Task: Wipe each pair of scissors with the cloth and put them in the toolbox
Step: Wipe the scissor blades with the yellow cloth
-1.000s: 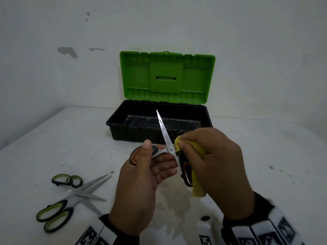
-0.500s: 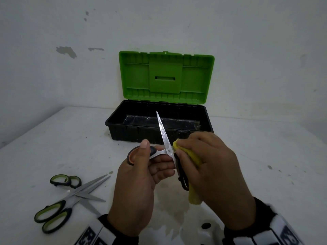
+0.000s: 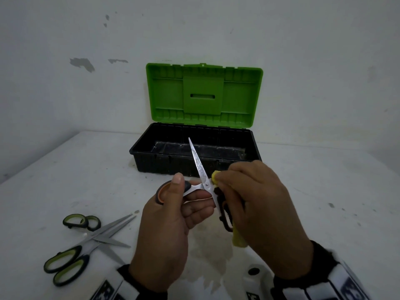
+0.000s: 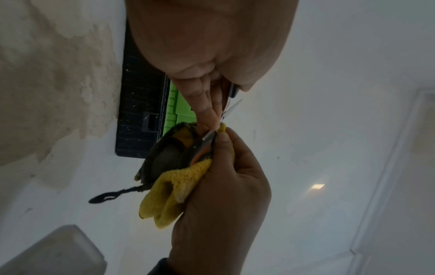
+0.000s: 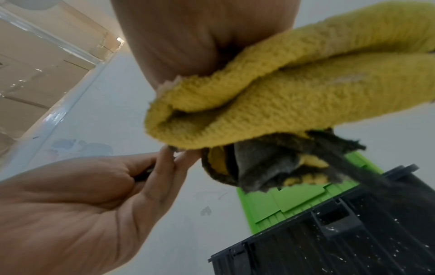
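Observation:
My left hand (image 3: 173, 215) grips the orange-and-black handle of a pair of scissors (image 3: 198, 165), spread open with one blade pointing up toward the toolbox. My right hand (image 3: 255, 204) grips a yellow cloth (image 3: 238, 240) and presses it on the other blade near the pivot; that blade is hidden under the cloth. In the left wrist view the cloth (image 4: 174, 189) wraps the scissors (image 4: 207, 138) at the pivot. The right wrist view shows the cloth (image 5: 282, 96) close up. The black toolbox (image 3: 194, 167) stands open behind the hands, its green lid (image 3: 203, 96) raised.
Two pairs of green-handled scissors (image 3: 86, 241) lie crossed on the white table (image 3: 324, 191) at the front left. A white wall rises just behind the toolbox. A stained patch marks the table below my hands.
My right hand with the cloth has slid slightly up along the blade toward the pivot. The left hand keeps the scissors almost still.

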`<state>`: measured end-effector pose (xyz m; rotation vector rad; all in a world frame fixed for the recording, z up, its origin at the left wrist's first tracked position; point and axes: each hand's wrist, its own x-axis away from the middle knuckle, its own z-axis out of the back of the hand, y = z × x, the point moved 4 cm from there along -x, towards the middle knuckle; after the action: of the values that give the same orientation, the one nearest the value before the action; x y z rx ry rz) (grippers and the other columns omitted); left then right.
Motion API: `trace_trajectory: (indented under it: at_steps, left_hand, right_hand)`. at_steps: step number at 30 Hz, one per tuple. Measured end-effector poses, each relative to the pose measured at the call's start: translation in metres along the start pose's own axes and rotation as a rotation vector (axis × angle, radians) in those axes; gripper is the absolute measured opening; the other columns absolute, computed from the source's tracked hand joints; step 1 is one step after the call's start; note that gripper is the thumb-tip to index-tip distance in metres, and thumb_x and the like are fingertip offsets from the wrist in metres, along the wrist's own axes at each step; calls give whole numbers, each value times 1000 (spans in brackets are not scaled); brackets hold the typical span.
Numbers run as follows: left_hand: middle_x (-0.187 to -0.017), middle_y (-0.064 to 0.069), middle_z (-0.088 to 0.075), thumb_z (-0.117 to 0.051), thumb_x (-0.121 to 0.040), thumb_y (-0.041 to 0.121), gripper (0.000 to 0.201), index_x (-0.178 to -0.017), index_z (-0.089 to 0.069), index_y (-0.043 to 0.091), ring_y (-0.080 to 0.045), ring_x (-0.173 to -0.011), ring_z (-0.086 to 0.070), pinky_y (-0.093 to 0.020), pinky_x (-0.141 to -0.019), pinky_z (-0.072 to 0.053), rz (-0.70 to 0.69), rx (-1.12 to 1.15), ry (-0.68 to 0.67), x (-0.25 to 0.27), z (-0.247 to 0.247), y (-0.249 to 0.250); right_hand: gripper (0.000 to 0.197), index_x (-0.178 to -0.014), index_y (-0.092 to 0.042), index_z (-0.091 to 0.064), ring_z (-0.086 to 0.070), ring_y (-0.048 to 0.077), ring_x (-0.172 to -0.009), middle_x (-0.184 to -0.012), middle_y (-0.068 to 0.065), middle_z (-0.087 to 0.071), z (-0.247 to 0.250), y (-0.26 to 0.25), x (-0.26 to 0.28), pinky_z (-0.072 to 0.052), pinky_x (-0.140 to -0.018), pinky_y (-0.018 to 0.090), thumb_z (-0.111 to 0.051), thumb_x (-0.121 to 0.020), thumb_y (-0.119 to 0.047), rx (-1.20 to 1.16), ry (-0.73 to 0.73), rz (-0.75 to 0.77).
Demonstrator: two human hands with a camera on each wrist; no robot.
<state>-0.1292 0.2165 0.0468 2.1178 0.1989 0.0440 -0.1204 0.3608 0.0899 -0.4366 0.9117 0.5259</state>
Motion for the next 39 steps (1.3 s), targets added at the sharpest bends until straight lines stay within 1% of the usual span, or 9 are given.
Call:
trace_trajectory:
  at_steps: [6,10,12,15,21,26,30,35,39]
  left_hand:
    - [-65,-16,-72,-54,-79,39,34,-80,-69,8,-21,-51,-70,-24,-46,-55,-30,-16,11,-2,3,6]
    - [-67,-18,-72,-55,-79,39,37,-83,-69,5,-24,-54,-71,-24,-46,-55,-19,-29,4,-2,2,5]
    - [-66,-17,-72,-55,-79,39,33,-72,-74,13,-23,-53,-71,-24,-47,-56,-32,-35,14,-4,2,5]
    - [-64,-14,-73,-55,-78,39,33,-62,-77,23,-20,-52,-70,-24,-47,-56,-44,-40,26,-5,3,8]
    - [-67,-17,-73,-54,-79,38,33,-63,-77,20,-23,-56,-72,-25,-49,-57,-35,-38,9,-3,2,7]
    - [-66,-16,-72,-54,-79,37,34,-71,-76,13,-21,-52,-70,-24,-48,-56,-29,-29,23,-4,3,5]
    - [-67,-20,-72,-55,-79,35,30,-73,-71,10,-25,-53,-71,-26,-47,-57,-10,-12,28,-2,4,1]
    - [-66,-18,-72,-53,-79,37,37,-86,-67,3,-22,-52,-70,-25,-48,-57,-8,3,19,-3,6,1]
    - [-69,-21,-72,-53,-80,35,33,-82,-68,6,-25,-55,-72,-26,-48,-57,8,-10,6,-1,5,-2]
  right_hand:
    - [29,-92,-9,-75,-64,24,-76,-88,7,-70,-5,-10,1,-55,-70,36,-52,-84,-25,-29,-46,44]
    - [27,-97,-9,-75,-57,15,-83,-90,4,-69,1,6,0,-48,-76,31,-52,-87,-22,-43,11,-68]
    - [27,-97,-10,-75,-55,14,-84,-90,3,-69,-2,1,-2,-46,-78,28,-52,-88,-22,-63,19,-93]
    - [28,-91,-10,-75,-60,19,-78,-87,4,-69,-8,-12,0,-52,-71,33,-52,-87,-25,-72,-20,-22]
    - [23,-99,-13,-75,-59,15,-86,-93,0,-69,-1,9,1,-49,-79,31,-57,-89,-20,-81,25,-164]
    - [30,-97,-12,-76,-58,14,-84,-92,1,-71,-10,-6,5,-48,-79,29,-52,-89,-28,-79,-26,-96]
    - [17,-100,-14,-75,-59,13,-86,-92,-1,-70,-1,15,5,-46,-83,24,-64,-87,-16,-75,47,-196]
    - [26,-99,-10,-76,-59,9,-86,-91,0,-72,-6,8,7,-46,-83,21,-58,-88,-24,-149,50,-175]
    - [17,-100,-15,-76,-58,4,-89,-93,-4,-72,0,25,8,-47,-86,21,-66,-87,-19,-139,102,-280]
